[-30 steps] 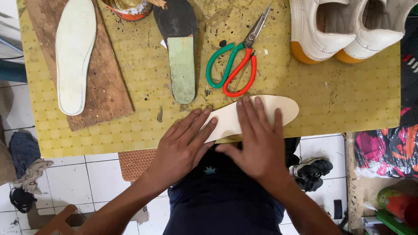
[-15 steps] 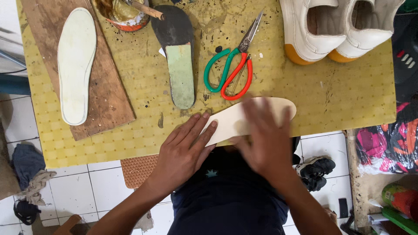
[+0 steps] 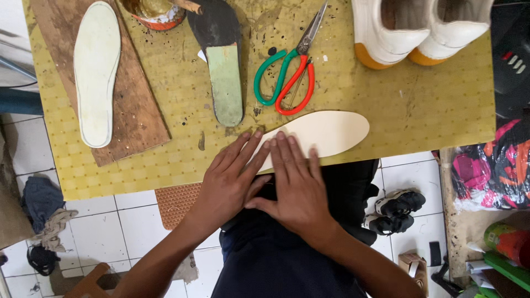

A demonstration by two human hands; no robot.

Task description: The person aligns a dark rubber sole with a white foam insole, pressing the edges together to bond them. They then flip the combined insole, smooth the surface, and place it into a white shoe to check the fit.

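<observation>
Flat cream insole-shaped cutout (image 3: 323,132) at the yellow tabletop's (image 3: 419,110) near edge; left hand (image 3: 232,176) and right hand (image 3: 295,185) press it, fingers extended, grip open.

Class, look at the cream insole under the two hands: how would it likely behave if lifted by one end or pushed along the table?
The insole looks thin and flat, so it is probably light and may flex when lifted by one end. It lies flush on the table, so it should slide rather than roll. The left hand and right hand pressing suggests it shifts easily.
</observation>
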